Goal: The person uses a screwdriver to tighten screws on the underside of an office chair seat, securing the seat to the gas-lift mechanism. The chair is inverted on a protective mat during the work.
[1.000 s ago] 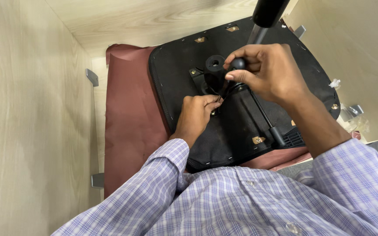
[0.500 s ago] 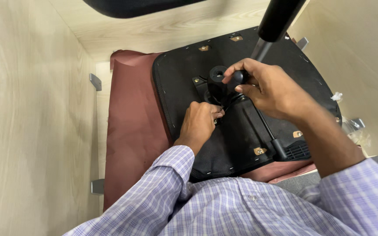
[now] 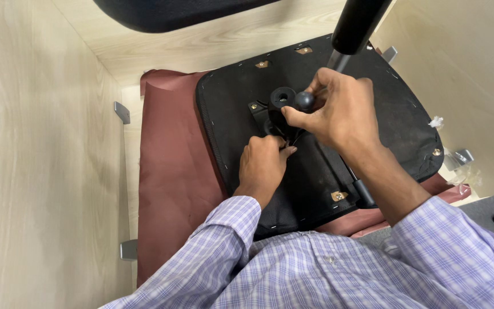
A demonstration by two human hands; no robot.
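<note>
Since the earlier frames, both hands have shifted only slightly: the right hand [image 3: 338,111] has moved up toward the round black knob [image 3: 304,100], and the left hand [image 3: 264,163] stays low beside the mechanism.

Seat pan [image 3: 315,126] — a black, fabric-covered underside of an upturned chair seat, lying on a maroon sheet [image 3: 167,171] between pale wooden panels [image 3: 35,149].

Mechanism [image 3: 278,111] — a black bracket with a round socket, mounted near the centre of the seat pan.

Right hand: fingers closed around the knob at the end of a thin lever, just beside the socket.

Left hand: fingers curled, fingertips pressed against the lower edge of the mechanism; it appears to pinch a small part, though the fingers hide it.

A black cylinder [image 3: 358,23] with a metal rod rises at the top of the view, behind the right hand. Brass-coloured fittings [image 3: 338,196] sit near the seat pan's edges. Metal brackets [image 3: 122,111] are fixed to the left panel.
</note>
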